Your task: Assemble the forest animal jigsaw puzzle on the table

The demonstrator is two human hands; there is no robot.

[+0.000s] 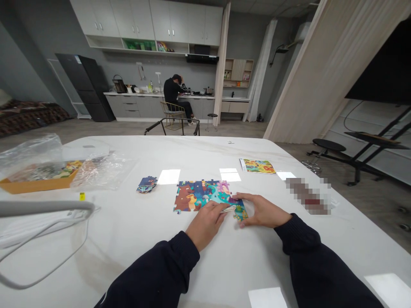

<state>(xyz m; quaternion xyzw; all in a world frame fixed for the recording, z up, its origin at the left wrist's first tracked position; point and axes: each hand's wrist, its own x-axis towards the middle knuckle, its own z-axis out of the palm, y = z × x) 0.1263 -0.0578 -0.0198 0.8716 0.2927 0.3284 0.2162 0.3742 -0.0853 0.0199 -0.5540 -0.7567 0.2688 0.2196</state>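
A partly joined jigsaw puzzle with a brown bear and other colourful animals lies flat on the white table. My left hand rests over its lower right part, closed on a thin stack of puzzle pieces seen edge-on. At the puzzle's right end, my right hand grips a teal and yellow puzzle piece between thumb and fingers. That piece lies against the joined part; whether it is locked in cannot be seen. Left of the puzzle sits a small pile of dark blue pieces.
A printed picture card lies beyond my right hand. At the left are an orange box with plastic wrapping and a grey curved bar with a cable. A person sits at the far kitchen counter.
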